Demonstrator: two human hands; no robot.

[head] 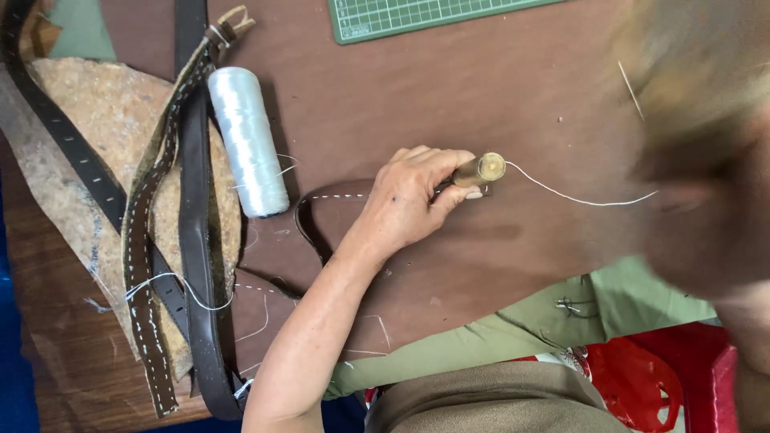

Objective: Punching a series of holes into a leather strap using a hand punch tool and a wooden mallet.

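Left hand (409, 196) at frame centre, fingers clenched round a wooden-handled awl (479, 170), pressing on a dark leather strap (309, 220) with white stitching on the brown table (449, 88). White thread (577, 196) runs right from the awl toward the blurred right hand (706, 208); its finger state can't be told. White thread spool (247, 140) upper left, beside stitched belts (148, 265). Green cutting mat (401, 16) at top.
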